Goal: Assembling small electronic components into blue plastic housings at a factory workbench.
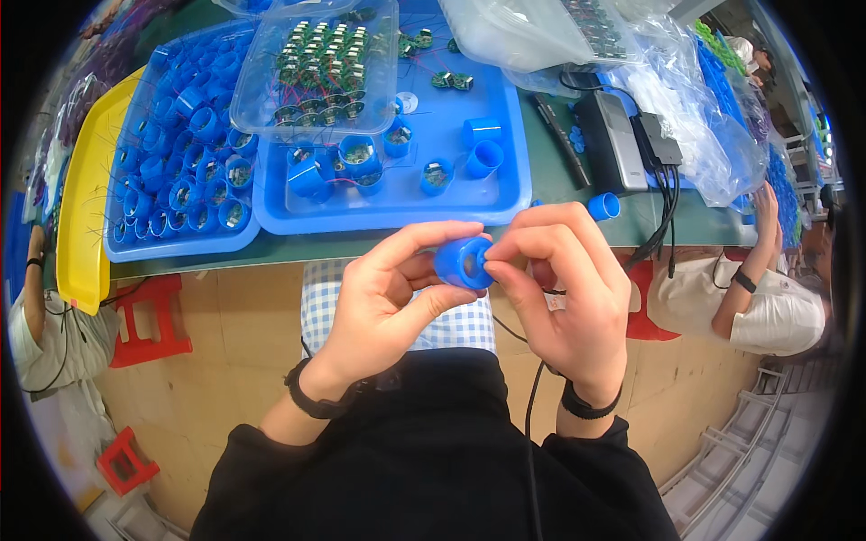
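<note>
In front of my lap, above the table's near edge, my left hand (370, 302) is closed around a small blue plastic cup (462, 262). The cup lies on its side with its open end turned toward my right hand (573, 298). Thumb and forefinger of that hand pinch at the rim of the opening; whether a small part sits between them is hidden. Just beyond my hands is a blue tray (433, 200) with several blue cups in it, and circuit boards show inside some, such as an upright cup (437, 177).
At left, a blue bin (180, 243) is packed with wired cups, beside a yellow tray (86, 207). A clear container (316, 117) of circuit boards rests over the blue tray. To the right are a black pen (561, 140), a grey box (612, 140) with cables and a loose cup (603, 206). People sit on both sides.
</note>
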Demonstrator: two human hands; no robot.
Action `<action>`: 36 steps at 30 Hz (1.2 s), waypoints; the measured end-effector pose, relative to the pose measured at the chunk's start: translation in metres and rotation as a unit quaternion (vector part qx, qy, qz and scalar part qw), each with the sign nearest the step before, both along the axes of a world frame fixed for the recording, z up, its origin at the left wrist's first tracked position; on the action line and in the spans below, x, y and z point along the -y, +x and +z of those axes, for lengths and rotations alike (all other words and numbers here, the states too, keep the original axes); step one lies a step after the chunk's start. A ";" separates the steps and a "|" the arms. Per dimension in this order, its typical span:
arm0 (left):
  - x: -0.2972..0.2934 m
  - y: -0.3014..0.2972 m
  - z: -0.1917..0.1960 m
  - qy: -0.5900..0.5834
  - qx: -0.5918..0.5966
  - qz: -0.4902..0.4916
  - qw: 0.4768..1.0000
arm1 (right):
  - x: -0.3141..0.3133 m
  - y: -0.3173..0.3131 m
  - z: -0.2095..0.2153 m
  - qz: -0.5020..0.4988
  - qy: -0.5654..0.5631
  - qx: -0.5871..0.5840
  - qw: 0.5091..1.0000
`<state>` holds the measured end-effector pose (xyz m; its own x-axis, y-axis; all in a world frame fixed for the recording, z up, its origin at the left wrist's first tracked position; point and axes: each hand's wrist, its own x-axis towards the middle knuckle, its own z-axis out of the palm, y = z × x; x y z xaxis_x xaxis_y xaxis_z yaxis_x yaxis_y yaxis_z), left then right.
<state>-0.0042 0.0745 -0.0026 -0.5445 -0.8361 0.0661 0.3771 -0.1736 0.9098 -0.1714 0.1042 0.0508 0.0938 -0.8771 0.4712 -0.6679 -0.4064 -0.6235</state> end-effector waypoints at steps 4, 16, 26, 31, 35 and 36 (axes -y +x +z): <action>-0.001 0.002 0.000 0.000 0.007 -0.009 1.000 | -0.001 0.001 0.005 0.018 0.015 -0.020 1.000; -0.004 0.010 0.001 -0.045 0.060 0.012 0.997 | 0.002 -0.001 0.009 0.077 0.071 -0.023 0.994; 0.000 0.024 0.022 -0.039 0.064 -0.050 0.996 | 0.006 -0.009 0.000 0.144 0.339 0.307 0.877; 0.011 0.032 0.020 -0.292 0.174 -0.053 0.939 | 0.008 -0.005 -0.005 0.206 0.434 0.442 0.758; 0.005 0.026 0.011 -0.161 0.099 -0.006 0.982 | 0.007 0.004 -0.012 0.213 0.451 0.532 0.684; 0.005 0.025 0.013 -0.160 0.100 -0.005 0.982 | 0.006 0.008 -0.015 0.180 0.435 0.528 0.707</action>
